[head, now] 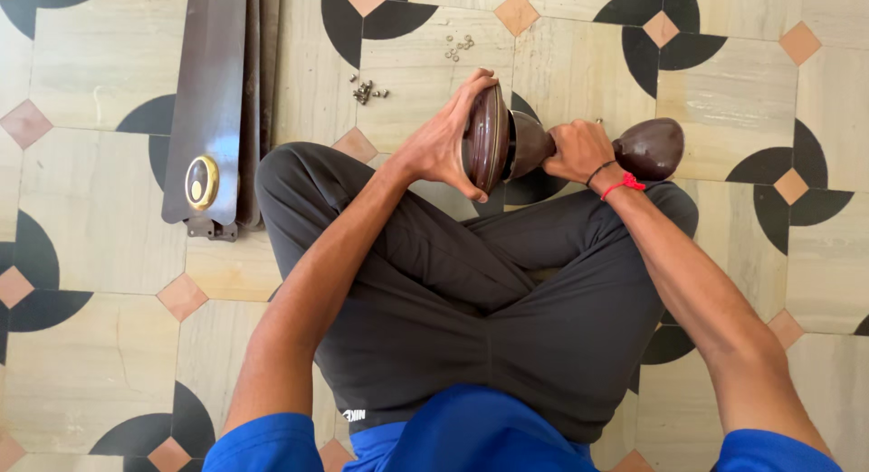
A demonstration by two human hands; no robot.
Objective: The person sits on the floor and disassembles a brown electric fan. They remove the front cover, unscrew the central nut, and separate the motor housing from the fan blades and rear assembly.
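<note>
While both hands point(444, 142) grip brown fan motor point(493, 142), screws point(367, 92), blades point(213, 101) lie nearby.

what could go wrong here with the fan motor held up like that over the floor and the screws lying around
The brown fan motor is gripped only by the left hand on its edge and the right hand on the rod; a slip could drop it onto the tiled floor or the legs. The loose screws and washers lie unboxed and could scatter. The stacked fan blades lie near the knee.
</note>
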